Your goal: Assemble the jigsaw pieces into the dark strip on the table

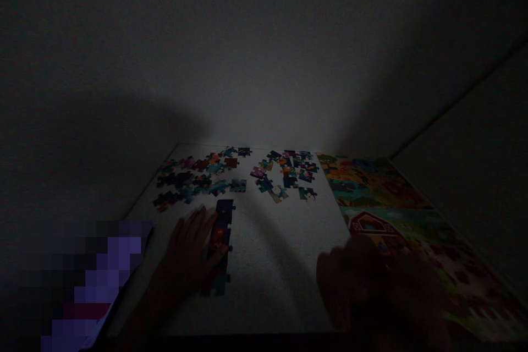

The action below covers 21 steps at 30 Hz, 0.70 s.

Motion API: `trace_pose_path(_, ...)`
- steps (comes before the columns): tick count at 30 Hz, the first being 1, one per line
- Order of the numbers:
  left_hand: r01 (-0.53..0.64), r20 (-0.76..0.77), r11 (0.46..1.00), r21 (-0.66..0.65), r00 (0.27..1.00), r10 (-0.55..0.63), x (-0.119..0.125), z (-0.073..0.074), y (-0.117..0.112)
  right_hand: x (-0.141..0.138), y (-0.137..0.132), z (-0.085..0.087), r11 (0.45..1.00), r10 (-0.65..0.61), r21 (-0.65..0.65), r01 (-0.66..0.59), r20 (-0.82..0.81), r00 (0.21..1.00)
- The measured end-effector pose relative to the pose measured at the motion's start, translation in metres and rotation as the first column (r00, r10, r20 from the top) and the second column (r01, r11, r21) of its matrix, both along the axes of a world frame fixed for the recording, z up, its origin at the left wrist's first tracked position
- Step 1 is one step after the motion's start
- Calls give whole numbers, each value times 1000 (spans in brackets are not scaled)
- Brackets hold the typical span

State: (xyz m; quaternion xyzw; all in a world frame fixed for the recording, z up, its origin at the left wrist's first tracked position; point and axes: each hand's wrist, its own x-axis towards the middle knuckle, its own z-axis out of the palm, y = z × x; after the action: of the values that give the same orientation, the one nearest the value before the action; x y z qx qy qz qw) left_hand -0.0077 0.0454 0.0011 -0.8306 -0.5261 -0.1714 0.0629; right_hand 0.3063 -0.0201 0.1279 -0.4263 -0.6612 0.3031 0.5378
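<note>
A joined strip of jigsaw puzzle pieces lies on the white table, dark blue at the far end with a red figure in its middle. Stretched out along the strip's left side, my left hand rests flat, its fingers and thumb touching the pieces. My right hand is dark and curled closed above the table's right part. Whatever its fingers may hold is hidden in shadow. Loose puzzle pieces form a cluster beyond my left hand, and a second group of loose pieces lies to its right.
Two colourful pictures cover the table's right side: a farm scene with a red barn in front and an orange-green picture behind it. A pale wall rises at the back. A pixelated purple area is at left. The light is very dim.
</note>
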Motion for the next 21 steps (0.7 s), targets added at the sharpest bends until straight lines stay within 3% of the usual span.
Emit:
trace_pose_path(2, -8, 22, 1000, -18, 1000, 8, 0, 0, 0, -1, 25, -5, 997, -60, 40, 64, -108, 992)
trace_pose_path(4, -21, 54, 999, -40, 998, 23, 0, -1, -1, 4, 57, -11, 981, -193, -6, 194, -154, 969)
trace_pose_path(7, -71, 108, 994, -78, 991, 79, 0, 1, 2, 20, 108, -28, 942, -317, -108, 318, 24, 948)
trace_pose_path(12, -133, 136, 984, -122, 979, 149, 6, 13, 29, 48, 173, -71, 858, -477, -84, 507, 235, 847)
trace_pose_path(16, -141, 117, 984, -108, 981, 154, 12, 23, 61, 55, 189, -99, 827, -519, -9, 561, 371, 770)
trace_pose_path(21, -132, 131, 986, -102, 981, 145, 14, 25, 84, 58, 185, -113, 878, -430, 20, 479, 470, 770)
